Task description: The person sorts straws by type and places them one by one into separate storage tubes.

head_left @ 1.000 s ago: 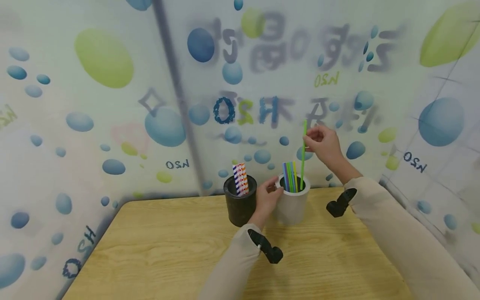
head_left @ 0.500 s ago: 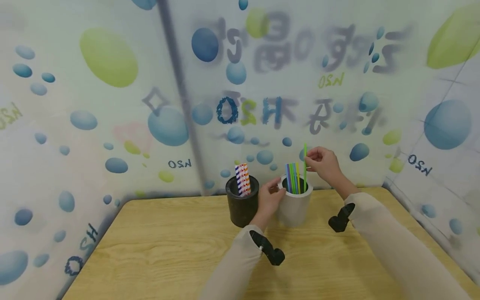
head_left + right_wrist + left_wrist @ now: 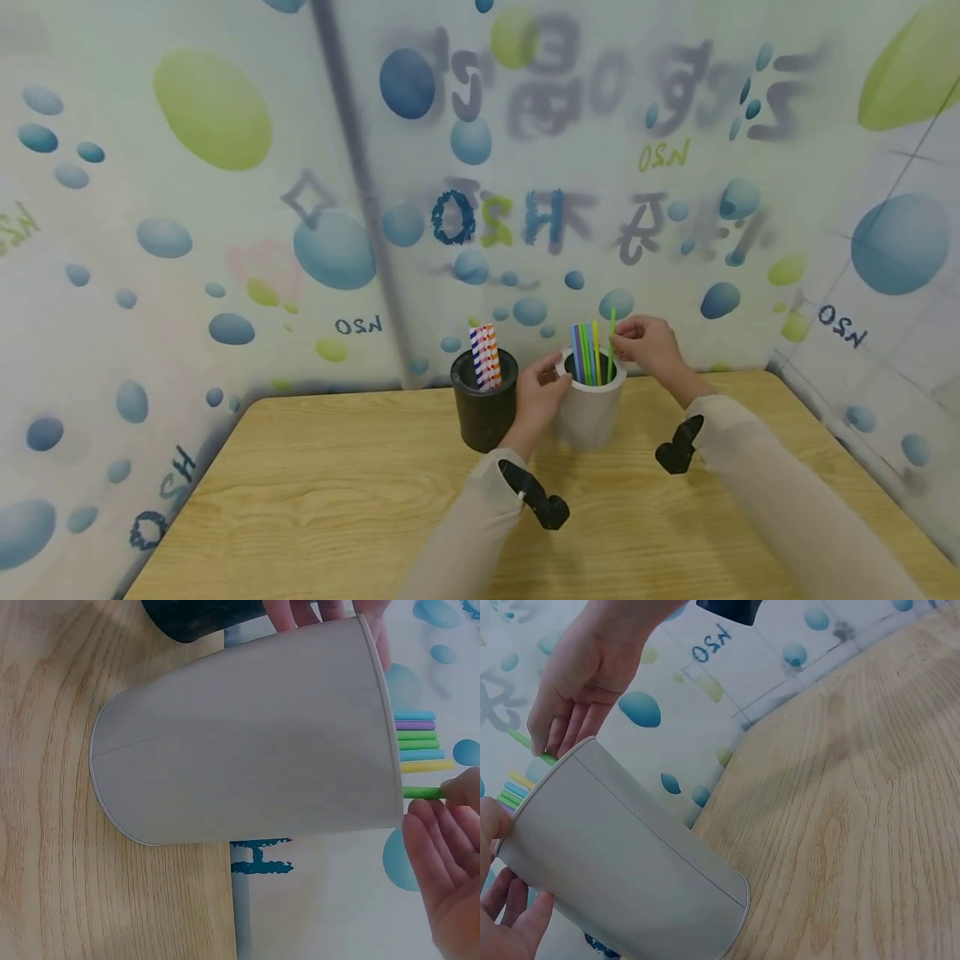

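Observation:
My right hand (image 3: 651, 343) pinches a green straw (image 3: 420, 793) near its upper part. The straw stands nearly upright at the right side of the white cup (image 3: 589, 419), its lower end down inside the rim. Several plain straws (image 3: 584, 353) in blue, purple, green and yellow lean together within the same cup. On the cup's left side my left hand (image 3: 537, 398) grips the rim between thumb and fingers, as the left wrist view also shows. The straws' lower ends are hidden by the cup wall.
A black cup (image 3: 484, 422) with several striped straws (image 3: 486, 357) stands just left of my left hand. Both cups are near the back edge of a wooden table (image 3: 337, 492). Behind it rises a wall (image 3: 420, 317) patterned with bubbles and letters.
My right hand has come down with the green straw, lowering it deeper into the white cup. The left hand stays at the rim.

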Action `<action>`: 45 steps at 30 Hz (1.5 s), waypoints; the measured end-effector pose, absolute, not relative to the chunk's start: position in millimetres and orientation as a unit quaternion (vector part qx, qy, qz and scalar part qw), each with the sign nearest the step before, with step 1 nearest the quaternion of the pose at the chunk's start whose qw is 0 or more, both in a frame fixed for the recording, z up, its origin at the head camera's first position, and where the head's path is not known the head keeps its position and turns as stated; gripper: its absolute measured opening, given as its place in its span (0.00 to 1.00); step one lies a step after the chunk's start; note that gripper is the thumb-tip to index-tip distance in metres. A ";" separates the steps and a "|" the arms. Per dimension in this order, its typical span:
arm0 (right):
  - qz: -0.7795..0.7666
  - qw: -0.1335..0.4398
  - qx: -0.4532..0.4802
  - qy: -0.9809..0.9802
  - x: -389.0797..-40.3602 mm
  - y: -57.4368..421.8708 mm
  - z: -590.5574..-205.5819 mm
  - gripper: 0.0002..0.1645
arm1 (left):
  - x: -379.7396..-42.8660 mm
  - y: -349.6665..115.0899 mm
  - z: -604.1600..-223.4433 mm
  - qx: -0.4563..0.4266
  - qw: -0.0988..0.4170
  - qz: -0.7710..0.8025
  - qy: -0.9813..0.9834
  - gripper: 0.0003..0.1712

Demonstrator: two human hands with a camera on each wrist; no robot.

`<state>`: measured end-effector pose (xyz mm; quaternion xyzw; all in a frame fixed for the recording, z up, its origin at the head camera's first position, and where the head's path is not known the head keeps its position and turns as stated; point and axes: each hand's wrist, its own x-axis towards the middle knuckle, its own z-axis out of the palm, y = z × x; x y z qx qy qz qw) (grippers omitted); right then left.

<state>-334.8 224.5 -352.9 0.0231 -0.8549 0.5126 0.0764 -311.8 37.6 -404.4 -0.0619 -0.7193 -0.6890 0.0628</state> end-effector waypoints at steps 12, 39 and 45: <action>0.449 0.056 0.006 -0.892 -334.2 216.3 -348.2 0.14 | -311.6 38.9 -403.4 -0.054 0.051 -0.689 -0.721 0.22; 0.443 -0.010 0.053 -0.895 -322.3 230.0 -343.0 0.19 | -306.4 24.6 -399.2 -0.104 0.008 -0.671 -0.734 0.23; 0.469 -0.038 0.076 -0.879 -303.7 236.2 -345.4 0.20 | -275.3 7.9 -373.6 -0.143 -0.035 -0.651 -0.744 0.24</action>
